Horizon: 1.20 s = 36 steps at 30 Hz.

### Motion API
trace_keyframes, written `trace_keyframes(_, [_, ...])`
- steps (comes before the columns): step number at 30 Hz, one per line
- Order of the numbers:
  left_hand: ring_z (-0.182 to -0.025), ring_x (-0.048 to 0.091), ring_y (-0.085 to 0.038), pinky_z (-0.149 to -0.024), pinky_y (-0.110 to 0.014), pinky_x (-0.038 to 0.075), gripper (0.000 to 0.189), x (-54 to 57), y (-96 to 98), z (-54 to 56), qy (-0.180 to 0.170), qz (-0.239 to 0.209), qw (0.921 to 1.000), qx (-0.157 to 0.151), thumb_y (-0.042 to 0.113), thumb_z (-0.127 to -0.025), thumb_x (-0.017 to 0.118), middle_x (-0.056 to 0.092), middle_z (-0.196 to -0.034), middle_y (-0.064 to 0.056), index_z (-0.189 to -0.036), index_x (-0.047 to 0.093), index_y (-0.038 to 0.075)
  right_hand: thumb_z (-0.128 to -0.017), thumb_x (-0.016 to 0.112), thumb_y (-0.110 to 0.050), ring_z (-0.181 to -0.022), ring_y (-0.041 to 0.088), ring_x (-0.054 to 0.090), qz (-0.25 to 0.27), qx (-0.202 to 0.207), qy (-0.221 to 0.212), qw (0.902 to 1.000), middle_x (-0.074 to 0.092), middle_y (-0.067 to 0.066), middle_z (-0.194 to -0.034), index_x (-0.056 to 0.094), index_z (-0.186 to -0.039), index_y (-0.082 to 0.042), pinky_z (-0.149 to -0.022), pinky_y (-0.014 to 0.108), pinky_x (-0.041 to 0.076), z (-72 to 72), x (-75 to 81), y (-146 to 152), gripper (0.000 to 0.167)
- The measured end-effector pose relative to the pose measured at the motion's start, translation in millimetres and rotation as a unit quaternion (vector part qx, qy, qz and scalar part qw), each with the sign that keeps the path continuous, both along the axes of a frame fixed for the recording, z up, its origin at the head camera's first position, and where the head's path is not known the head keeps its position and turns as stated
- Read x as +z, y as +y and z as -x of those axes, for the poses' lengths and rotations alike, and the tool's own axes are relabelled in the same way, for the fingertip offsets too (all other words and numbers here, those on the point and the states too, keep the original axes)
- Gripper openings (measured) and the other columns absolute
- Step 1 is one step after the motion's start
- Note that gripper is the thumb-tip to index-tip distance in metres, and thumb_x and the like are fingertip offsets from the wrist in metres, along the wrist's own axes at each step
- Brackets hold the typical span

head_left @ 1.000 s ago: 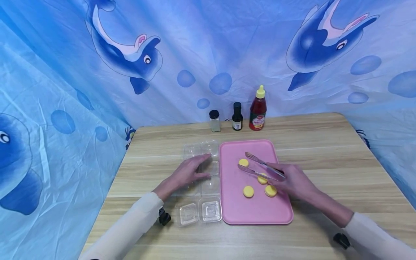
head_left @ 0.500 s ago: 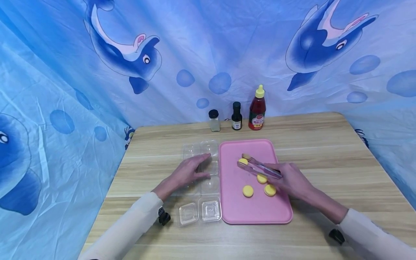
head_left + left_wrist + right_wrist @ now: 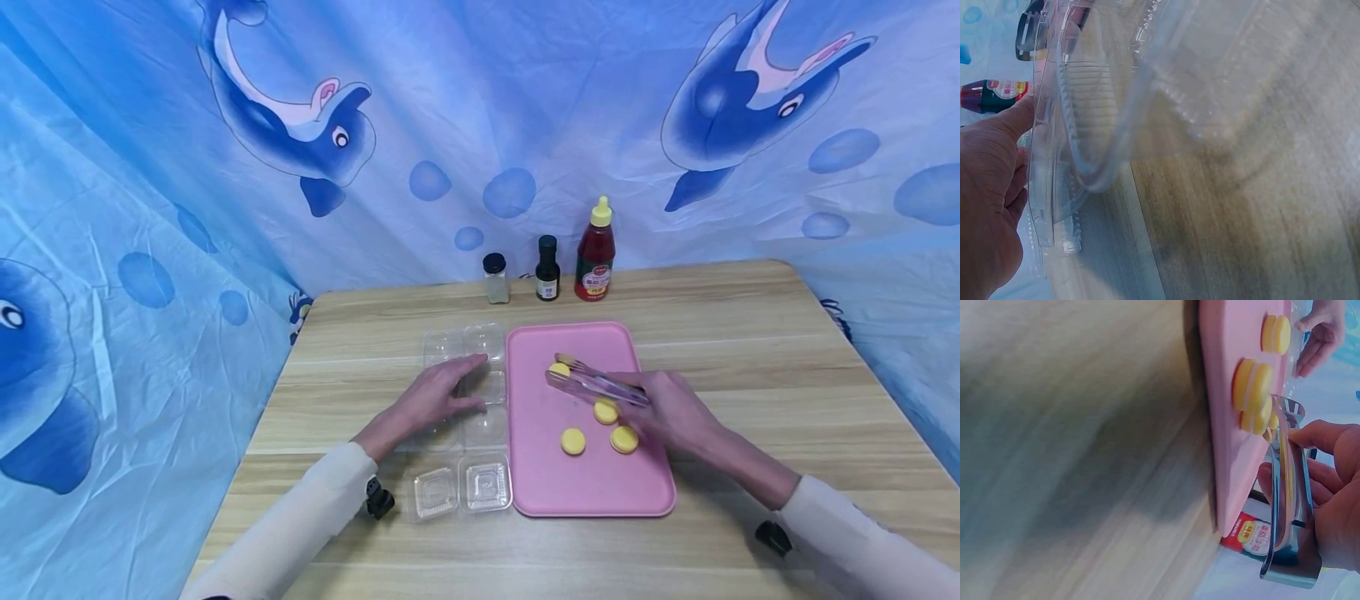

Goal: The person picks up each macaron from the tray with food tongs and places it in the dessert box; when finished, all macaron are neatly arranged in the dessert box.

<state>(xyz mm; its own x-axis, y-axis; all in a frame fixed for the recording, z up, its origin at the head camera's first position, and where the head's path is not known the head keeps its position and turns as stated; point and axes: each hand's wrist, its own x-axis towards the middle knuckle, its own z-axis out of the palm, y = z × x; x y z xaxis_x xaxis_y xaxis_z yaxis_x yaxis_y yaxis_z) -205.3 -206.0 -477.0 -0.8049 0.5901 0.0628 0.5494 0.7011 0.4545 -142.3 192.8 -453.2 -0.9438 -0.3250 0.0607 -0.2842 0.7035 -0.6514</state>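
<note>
Metal food tongs (image 3: 600, 386) are held in my right hand (image 3: 678, 412), thumb and fingers gripping them in the right wrist view (image 3: 1340, 487). Their tips lie on either side of the farthest yellow macaron (image 3: 559, 369) on the pink tray (image 3: 592, 492). Several other macarons sit nearer, among them one at the tray's middle (image 3: 573, 442) and one close to the right hand (image 3: 624, 439). My left hand (image 3: 435, 398) rests over clear plastic containers (image 3: 486, 483), fingers extended and thumb apart. The left wrist view shows it beside an upright clear plastic wall (image 3: 1072, 125).
Behind the tray stand a black-capped jar (image 3: 496, 283), a small dark bottle (image 3: 547, 275) and a red sauce bottle (image 3: 596, 258). A blue dolphin curtain (image 3: 450, 108) hangs along the back edge of the wooden table (image 3: 735, 333).
The tongs have shifted slightly left and away from me, and the gap between their tips has narrowed around the farthest macaron. The left hand stays where it was.
</note>
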Motion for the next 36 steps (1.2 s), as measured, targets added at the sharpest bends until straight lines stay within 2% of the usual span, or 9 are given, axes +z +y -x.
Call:
trace_keyframes(3, [-0.147,0.048,-0.033,-0.124,-0.049,0.036,0.086,0.2,-0.3,-0.3,-0.005,-0.004,1.0000,0.001,0.040,-0.090,0.086,0.050,-0.160,-0.015,-0.160,0.046,0.009,-0.089,0.082,-0.003,-0.066,0.014,0.059,0.004,0.000,-0.009,0.9999,0.075,0.007,-0.100,0.070,-0.139,-0.004,-0.047,0.026,0.048,2.6,5.1,-5.1,0.051])
trace_keyframes(9, [-0.148,0.047,-0.032,-0.124,-0.049,0.036,0.087,1.3,0.1,-0.2,-0.009,-0.007,0.9999,0.004,0.040,-0.089,0.086,0.050,-0.161,-0.014,-0.160,0.047,0.009,-0.092,0.080,-0.004,-0.070,0.014,0.065,0.017,0.009,-0.056,0.9983,0.074,0.007,-0.104,0.067,-0.144,-0.008,-0.051,0.027,0.055,8.9,15.9,-25.7,0.054])
trace_keyframes(13, [-0.148,0.048,-0.032,-0.124,-0.049,0.036,0.088,1.5,0.4,0.1,-0.010,-0.005,0.9999,0.006,0.041,-0.089,0.087,0.050,-0.161,-0.013,-0.161,0.046,0.011,-0.090,0.082,-0.002,-0.061,0.013,0.065,0.028,0.034,-0.039,0.9983,0.075,0.008,-0.098,0.069,-0.142,-0.008,-0.048,0.027,0.056,13.6,17.3,-42.1,0.053])
trace_keyframes(16, [-0.147,0.048,-0.032,-0.124,-0.049,0.037,0.088,2.1,0.8,-0.2,-0.013,-0.002,0.9998,0.012,0.042,-0.089,0.087,0.050,-0.161,-0.012,-0.161,0.045,0.012,-0.089,0.083,-0.003,-0.057,0.011,0.060,0.030,0.052,-0.017,0.9981,0.075,0.007,-0.095,0.071,-0.140,-0.007,-0.047,0.026,0.051,16.9,17.2,-55.2,0.052])
trace_keyframes(21, [-0.145,0.051,-0.031,-0.122,-0.049,0.039,0.089,1.8,1.6,-0.7,-0.019,0.001,0.9996,0.019,0.042,-0.088,0.087,0.051,-0.160,-0.009,-0.162,0.046,0.015,-0.088,0.085,-0.004,-0.068,0.010,0.061,0.029,0.070,0.004,0.9971,0.079,0.008,-0.106,0.073,-0.136,-0.007,-0.057,0.025,0.050,21.0,14.7,-73.2,0.051])
trace_keyframes(25, [-0.136,0.059,-0.029,-0.116,-0.049,0.047,0.088,0.6,1.9,-0.5,-0.016,0.006,0.9997,0.020,0.042,-0.088,0.087,0.058,-0.154,-0.008,-0.161,0.046,0.016,-0.089,0.085,-0.006,-0.071,0.010,0.062,0.027,0.075,-0.003,0.9968,0.079,0.009,-0.109,0.072,-0.137,-0.006,-0.060,0.025,0.052,23.3,12.6,-82.9,0.049])
trace_keyframes(30, [-0.120,0.065,-0.024,-0.107,-0.045,0.054,0.089,0.2,2.2,0.0,-0.009,0.009,0.9997,0.020,0.042,-0.086,0.089,0.067,-0.140,-0.006,-0.160,0.048,0.013,-0.090,0.085,-0.008,-0.066,0.010,0.060,0.020,0.074,-0.015,0.9969,0.078,0.005,-0.106,0.072,-0.138,-0.008,-0.055,0.025,0.049,24.8,12.7,-89.4,0.050])
trace_keyframes(34, [-0.118,0.065,-0.023,-0.107,-0.046,0.054,0.091,1.3,2.7,0.0,-0.012,0.014,0.9995,0.025,0.041,-0.086,0.089,0.068,-0.137,-0.006,-0.161,0.046,0.012,-0.090,0.084,-0.006,-0.065,0.010,0.059,0.018,0.073,-0.022,0.9969,0.078,0.007,-0.107,0.071,-0.139,-0.008,-0.055,0.026,0.050,24.9,13.6,-91.3,0.051])
trace_keyframes(36, [-0.122,0.064,-0.026,-0.110,-0.047,0.052,0.093,1.9,2.9,-0.3,-0.017,0.013,0.9994,0.027,0.042,-0.086,0.089,0.066,-0.140,-0.007,-0.162,0.044,0.012,-0.090,0.084,-0.006,-0.065,0.009,0.060,0.017,0.075,-0.016,0.9969,0.078,0.007,-0.107,0.071,-0.138,-0.007,-0.056,0.027,0.052,25.3,13.5,-91.9,0.050])
